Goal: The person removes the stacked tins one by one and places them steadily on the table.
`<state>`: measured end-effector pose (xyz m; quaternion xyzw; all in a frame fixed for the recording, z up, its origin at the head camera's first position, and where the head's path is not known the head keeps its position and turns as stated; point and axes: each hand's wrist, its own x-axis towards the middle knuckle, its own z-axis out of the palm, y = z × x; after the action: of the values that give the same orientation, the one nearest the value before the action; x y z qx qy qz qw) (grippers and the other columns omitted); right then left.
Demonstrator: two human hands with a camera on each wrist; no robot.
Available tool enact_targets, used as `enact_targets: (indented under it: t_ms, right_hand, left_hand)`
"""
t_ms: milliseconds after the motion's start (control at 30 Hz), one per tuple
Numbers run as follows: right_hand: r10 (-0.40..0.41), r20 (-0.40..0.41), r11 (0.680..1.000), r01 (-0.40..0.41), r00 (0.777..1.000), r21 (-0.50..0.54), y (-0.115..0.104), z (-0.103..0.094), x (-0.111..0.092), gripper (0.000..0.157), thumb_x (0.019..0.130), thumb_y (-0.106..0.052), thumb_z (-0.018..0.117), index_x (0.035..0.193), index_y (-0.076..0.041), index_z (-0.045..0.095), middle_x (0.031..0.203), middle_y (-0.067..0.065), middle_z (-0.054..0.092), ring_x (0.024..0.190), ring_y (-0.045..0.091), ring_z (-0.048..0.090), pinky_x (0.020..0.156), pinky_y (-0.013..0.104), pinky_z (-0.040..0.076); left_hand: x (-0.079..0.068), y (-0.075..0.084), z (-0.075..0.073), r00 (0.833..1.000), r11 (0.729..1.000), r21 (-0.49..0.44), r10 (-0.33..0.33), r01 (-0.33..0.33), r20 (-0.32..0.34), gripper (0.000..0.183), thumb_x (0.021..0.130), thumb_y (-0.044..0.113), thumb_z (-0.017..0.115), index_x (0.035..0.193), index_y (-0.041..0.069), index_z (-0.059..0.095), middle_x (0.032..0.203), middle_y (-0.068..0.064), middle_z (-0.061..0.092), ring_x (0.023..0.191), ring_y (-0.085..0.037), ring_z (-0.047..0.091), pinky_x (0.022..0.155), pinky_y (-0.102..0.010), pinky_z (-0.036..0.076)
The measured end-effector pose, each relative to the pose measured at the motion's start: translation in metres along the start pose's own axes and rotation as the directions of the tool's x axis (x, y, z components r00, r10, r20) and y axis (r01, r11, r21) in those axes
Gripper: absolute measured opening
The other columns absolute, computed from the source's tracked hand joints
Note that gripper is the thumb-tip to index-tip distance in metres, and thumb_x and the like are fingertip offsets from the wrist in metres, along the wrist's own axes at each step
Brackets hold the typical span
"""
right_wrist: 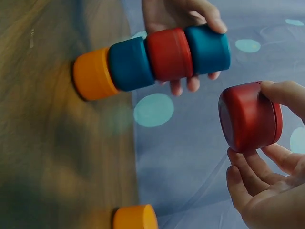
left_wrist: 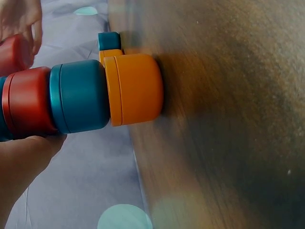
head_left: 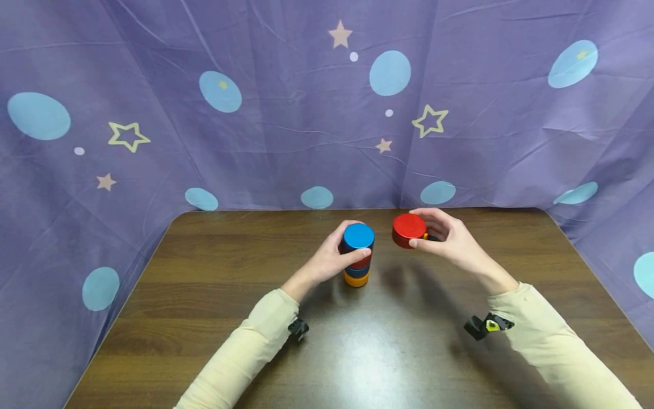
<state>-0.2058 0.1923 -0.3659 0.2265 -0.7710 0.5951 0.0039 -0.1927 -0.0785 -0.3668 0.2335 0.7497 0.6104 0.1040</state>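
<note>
A column of small round lidded canisters stands upright on the table, with an orange canister [head_left: 356, 280] at the bottom, then a blue canister [right_wrist: 131, 64], a red canister [right_wrist: 169, 54] and a blue canister [head_left: 359, 235] on top. My left hand [head_left: 329, 257] curls around the upper part of this column from the left, thumb across the front. Right of the column, my right hand [head_left: 457, 244] pinches another red canister [head_left: 409, 226] between thumb and fingers. It is raised above the table, apart from the column and near the height of its top.
Beyond the column in the left wrist view are another blue canister [left_wrist: 109, 41] and an orange canister [left_wrist: 111, 53], mostly hidden by my right hand in the head view. The brown wooden table [head_left: 214, 272] ends at a purple patterned cloth [head_left: 286, 113].
</note>
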Motion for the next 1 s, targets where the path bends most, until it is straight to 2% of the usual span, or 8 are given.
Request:
enact_targets:
  t_ms: [433, 700, 1000]
  right_hand:
    - [0.058, -0.048, 0.998, -0.057, 0.997, 0.019, 0.031, -0.008, -0.02, 0.051, 0.082, 0.005, 0.072, 0.128, 0.008, 0.05, 0.114, 0.0, 0.061, 0.103, 0.006, 0.06, 0.088, 0.019, 0.047]
    - [0.079, -0.083, 0.996, -0.075, 0.993, 0.044, 0.043, -0.019, -0.028, 0.05, 0.085, 0.004, 0.069, 0.13, 0.008, 0.048, 0.111, -0.003, 0.063, 0.098, 0.008, 0.062, 0.084, 0.019, 0.049]
    - [0.118, -0.153, 0.993, -0.119, 0.981, 0.0, 0.056, -0.035, -0.038, 0.05, 0.086, 0.002, 0.069, 0.131, 0.008, 0.047, 0.11, -0.014, 0.06, 0.098, 0.0, 0.06, 0.083, 0.013, 0.046]
  left_hand:
    - [0.001, 0.0, 0.0, 1.0, 1.0, 0.013, -0.002, 0.002, -0.001, 0.05, 0.091, 0.006, 0.065, 0.135, -0.001, 0.042, 0.124, -0.021, 0.052, 0.111, -0.031, 0.052, 0.094, -0.044, 0.044]
    - [0.0, -0.001, -0.002, 1.0, 1.0, 0.017, -0.016, 0.016, 0.005, 0.051, 0.092, 0.007, 0.064, 0.136, 0.0, 0.041, 0.126, -0.02, 0.052, 0.112, -0.031, 0.052, 0.094, -0.045, 0.044]
    - [0.001, -0.003, 0.0, 1.0, 1.0, 0.015, 0.012, -0.013, 0.002, 0.05, 0.09, 0.004, 0.065, 0.135, -0.002, 0.042, 0.122, -0.02, 0.053, 0.11, -0.031, 0.053, 0.093, -0.045, 0.045]
